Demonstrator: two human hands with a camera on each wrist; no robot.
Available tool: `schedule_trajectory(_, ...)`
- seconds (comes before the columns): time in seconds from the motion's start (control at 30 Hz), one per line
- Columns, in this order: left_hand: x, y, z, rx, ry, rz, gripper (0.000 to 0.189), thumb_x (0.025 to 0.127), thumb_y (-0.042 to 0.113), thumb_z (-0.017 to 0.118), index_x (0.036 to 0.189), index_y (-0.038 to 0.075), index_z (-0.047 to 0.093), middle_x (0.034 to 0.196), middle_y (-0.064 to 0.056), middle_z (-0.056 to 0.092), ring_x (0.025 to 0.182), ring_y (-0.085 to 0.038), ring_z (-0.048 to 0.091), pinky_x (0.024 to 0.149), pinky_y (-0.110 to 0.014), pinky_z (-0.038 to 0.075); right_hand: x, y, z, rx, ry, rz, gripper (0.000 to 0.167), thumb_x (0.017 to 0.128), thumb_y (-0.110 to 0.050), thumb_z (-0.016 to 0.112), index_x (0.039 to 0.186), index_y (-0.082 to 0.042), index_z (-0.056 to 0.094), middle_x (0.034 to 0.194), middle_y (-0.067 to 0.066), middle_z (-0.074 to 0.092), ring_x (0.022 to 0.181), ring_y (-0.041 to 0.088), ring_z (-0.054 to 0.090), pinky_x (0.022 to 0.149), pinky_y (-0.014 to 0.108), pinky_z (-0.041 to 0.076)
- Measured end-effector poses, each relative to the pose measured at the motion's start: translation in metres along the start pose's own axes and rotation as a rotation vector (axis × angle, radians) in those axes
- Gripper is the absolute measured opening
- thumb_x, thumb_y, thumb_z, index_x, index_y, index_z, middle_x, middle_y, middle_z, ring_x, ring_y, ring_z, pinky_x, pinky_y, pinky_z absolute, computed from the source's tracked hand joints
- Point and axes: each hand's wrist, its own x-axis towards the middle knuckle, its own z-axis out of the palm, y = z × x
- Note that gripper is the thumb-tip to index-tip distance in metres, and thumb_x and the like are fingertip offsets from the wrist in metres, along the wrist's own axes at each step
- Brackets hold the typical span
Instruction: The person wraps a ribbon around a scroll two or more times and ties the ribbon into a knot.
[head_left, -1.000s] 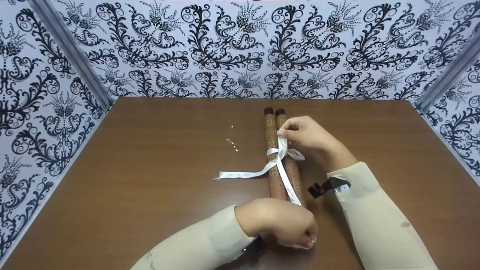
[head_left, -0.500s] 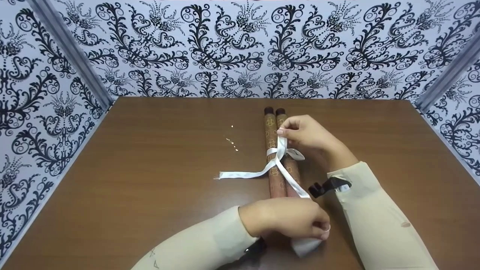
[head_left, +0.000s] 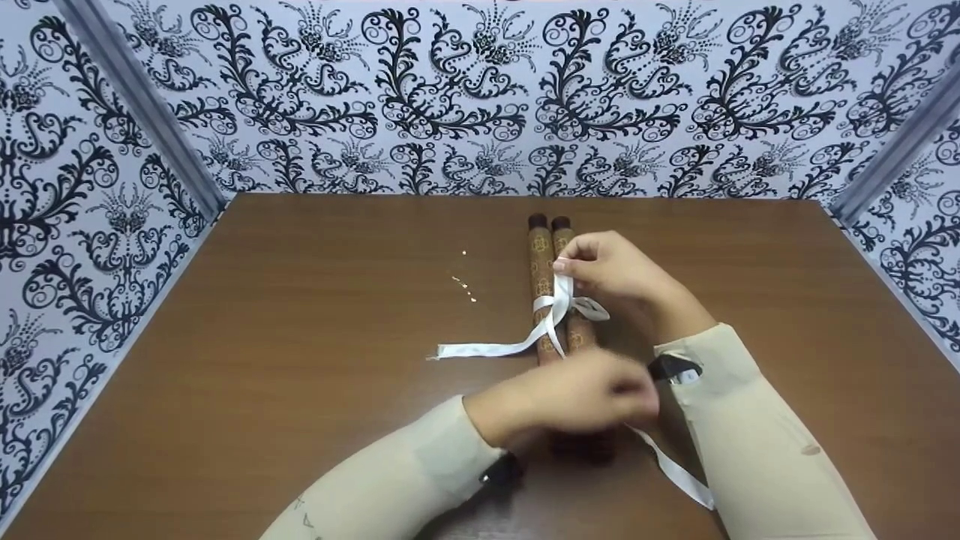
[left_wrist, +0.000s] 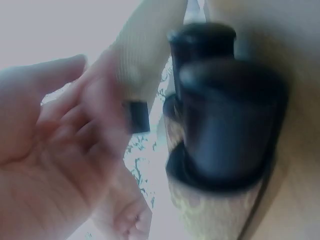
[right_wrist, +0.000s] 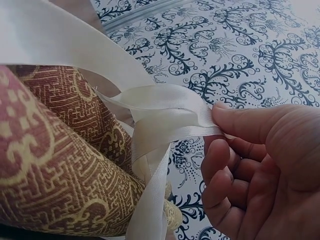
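Note:
Two patterned brown-and-gold scrolls (head_left: 541,259) with dark end knobs (left_wrist: 227,125) lie side by side on the table. A white satin ribbon (head_left: 559,304) is tied around them, one tail stretching left. My right hand (head_left: 619,270) pinches a folded loop of the ribbon (right_wrist: 170,112) upright above the knot, between thumb and forefinger. My left hand (head_left: 577,394), blurred, is over the scrolls' near half with fingers curled. The other ribbon tail runs under it and trails out toward the right forearm; the grip itself is hidden.
Small pale flecks (head_left: 465,286) lie on the brown table (head_left: 315,300) left of the scrolls. Black-and-white patterned panels (head_left: 480,97) close off the back and sides. Dark straps with small cameras (head_left: 675,369) sit at the sleeve cuffs.
My left hand has moved right, then up toward the knot, drawing the ribbon tail along; its free end now trails lower right. My right hand keeps pinching the loop in place.

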Motion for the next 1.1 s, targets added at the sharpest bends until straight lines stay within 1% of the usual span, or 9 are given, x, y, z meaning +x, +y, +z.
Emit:
schedule_trajectory(0.1, 0.001, -0.010, -0.009, -0.158, 0.273, -0.089, 0.014, 0.104, 0.025, 0.064, 0.102, 0.017, 0.076, 0.088, 0.010, 0.070, 0.075, 0.005, 0.057, 0.076, -0.012, 0.048, -0.001, 0.000, 0.000, -0.024, 0.005, -0.035, 0.015, 0.099, -0.014, 0.070, 0.096, 0.001, 0.069, 0.079, -0.002, 0.064, 0.071, 0.013, 0.060, 0.068, 0.026, 0.054)
schedule_trajectory(0.27, 0.003, -0.038, -0.026, -0.403, 0.703, -0.223, 0.013, 0.100, 0.020, 0.069, 0.101, 0.010, 0.078, 0.085, -0.001, 0.072, 0.073, -0.003, 0.059, 0.071, -0.021, 0.052, -0.001, -0.001, -0.001, -0.102, 0.023, -0.092, 0.014, 0.097, -0.011, 0.070, 0.097, 0.002, 0.072, 0.081, -0.003, 0.067, 0.075, 0.013, 0.062, 0.070, 0.023, 0.053)
schedule_trajectory(0.33, 0.004, -0.052, -0.031, -0.443, 0.828, -0.263, 0.013, 0.099, 0.018, 0.071, 0.100, 0.008, 0.078, 0.085, -0.005, 0.072, 0.074, -0.005, 0.059, 0.069, -0.021, 0.051, 0.000, -0.001, -0.001, -0.120, 0.024, -0.094, 0.013, 0.097, -0.012, 0.070, 0.097, 0.001, 0.072, 0.082, -0.001, 0.067, 0.076, 0.014, 0.062, 0.069, 0.024, 0.053)
schedule_trajectory(0.4, 0.004, -0.066, -0.034, -0.476, 0.900, -0.309, 0.012, 0.098, 0.016, 0.072, 0.102, 0.006, 0.077, 0.085, -0.005, 0.072, 0.073, -0.007, 0.059, 0.067, -0.021, 0.050, 0.000, 0.000, -0.001, -0.107, 0.013, -0.083, 0.015, 0.098, -0.014, 0.070, 0.096, 0.001, 0.072, 0.084, 0.002, 0.066, 0.076, 0.014, 0.062, 0.069, 0.025, 0.055)
schedule_trajectory(0.5, 0.003, -0.083, -0.035, -0.488, 0.909, -0.372, 0.013, 0.097, 0.014, 0.073, 0.106, 0.004, 0.074, 0.090, -0.007, 0.072, 0.077, -0.007, 0.060, 0.069, -0.019, 0.050, 0.000, -0.001, 0.000, -0.072, 0.003, -0.071, 0.017, 0.099, -0.014, 0.069, 0.096, 0.002, 0.071, 0.086, 0.004, 0.067, 0.075, 0.014, 0.063, 0.071, 0.027, 0.058)
schedule_trajectory(0.63, 0.003, -0.095, -0.034, -0.539, 0.822, -0.400, 0.019, 0.096, 0.011, 0.073, 0.113, 0.002, 0.074, 0.100, -0.011, 0.076, 0.084, -0.008, 0.065, 0.076, -0.020, 0.053, 0.000, -0.003, 0.002, 0.000, -0.005, -0.063, 0.015, 0.100, -0.009, 0.066, 0.097, 0.006, 0.070, 0.086, 0.004, 0.068, 0.076, 0.014, 0.065, 0.071, 0.027, 0.059)
schedule_trajectory(0.73, 0.003, -0.098, -0.033, -0.588, 0.775, -0.393, 0.023, 0.096, 0.015, 0.074, 0.116, 0.003, 0.076, 0.104, -0.011, 0.078, 0.087, -0.008, 0.067, 0.079, -0.021, 0.055, -0.001, -0.005, 0.003, -0.001, 0.008, -0.075, 0.014, 0.100, -0.008, 0.066, 0.098, 0.005, 0.071, 0.086, 0.004, 0.067, 0.075, 0.014, 0.064, 0.069, 0.024, 0.057)
schedule_trajectory(0.93, 0.004, -0.099, -0.031, -0.652, 0.749, -0.401, 0.023, 0.095, 0.016, 0.076, 0.115, 0.003, 0.077, 0.106, -0.009, 0.079, 0.087, -0.007, 0.067, 0.079, -0.020, 0.054, -0.003, -0.009, 0.005, 0.001, -0.005, -0.088, 0.016, 0.101, -0.008, 0.065, 0.100, 0.006, 0.071, 0.091, 0.005, 0.068, 0.080, 0.013, 0.066, 0.074, 0.026, 0.060)
schedule_trajectory(1.1, 0.004, -0.098, -0.030, -0.668, 0.728, -0.396, 0.019, 0.095, 0.016, 0.076, 0.109, 0.003, 0.079, 0.099, -0.004, 0.079, 0.083, -0.006, 0.064, 0.075, -0.019, 0.052, -0.005, -0.013, 0.005, -0.121, -0.004, -0.156, 0.018, 0.101, -0.015, 0.068, 0.101, 0.001, 0.075, 0.094, 0.009, 0.072, 0.078, 0.011, 0.064, 0.071, 0.024, 0.057)
